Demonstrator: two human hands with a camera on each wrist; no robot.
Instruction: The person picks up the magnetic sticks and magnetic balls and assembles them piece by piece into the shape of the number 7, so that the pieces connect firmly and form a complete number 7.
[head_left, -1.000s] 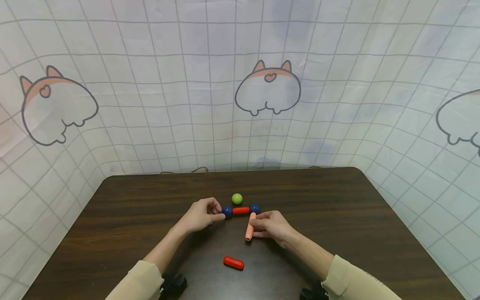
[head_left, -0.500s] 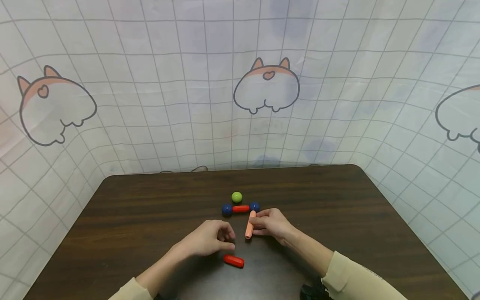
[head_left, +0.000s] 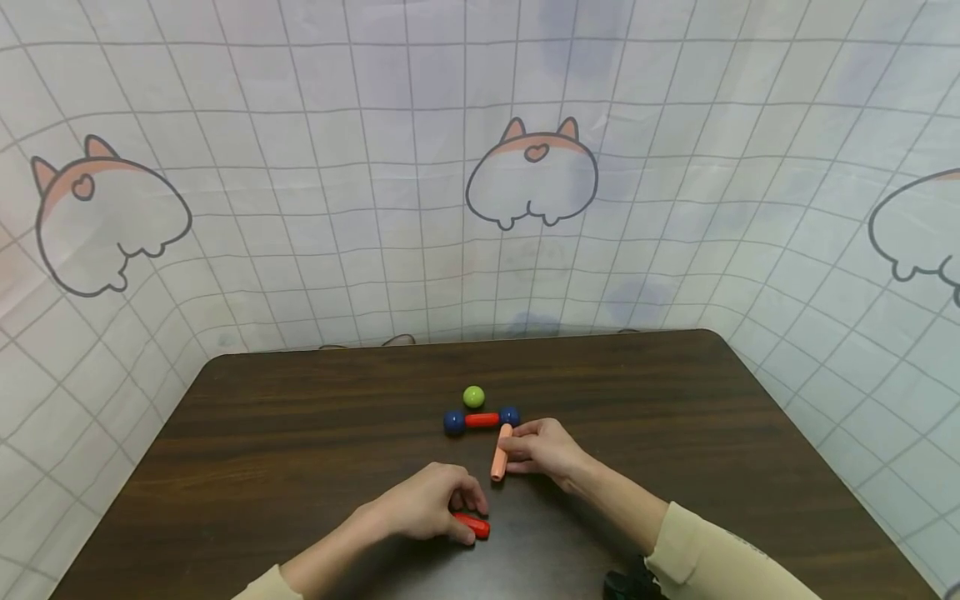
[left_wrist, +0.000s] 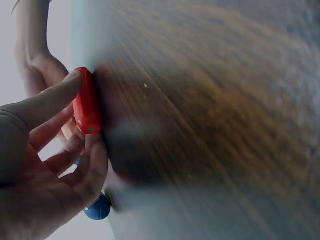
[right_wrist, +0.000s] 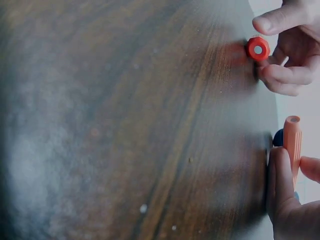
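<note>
A red rod (head_left: 476, 526) lies on the table between the thumb and fingers of my left hand (head_left: 433, 504). In the right wrist view, a gap shows between that thumb and the red rod's magnet-tipped end (right_wrist: 258, 49); the fingers are loosely bent on its other side. My right hand (head_left: 547, 454) pinches a ridged light-orange rod (head_left: 500, 458) between thumb and fingers. The far end of the orange rod meets a blue ball (head_left: 509, 416). From that ball a second red rod (head_left: 482, 420) runs left to another blue ball (head_left: 453, 422).
A green ball (head_left: 473, 397) sits just behind the red rod with the blue balls. Everything lies on a dark wood-grain table (head_left: 300, 400). A white grid-patterned cloth (head_left: 375, 208) hangs behind and around its sides.
My left hand has let go of the left blue ball and come toward me, down around the loose red rod. My right hand keeps its hold on the orange rod, nearly still.
</note>
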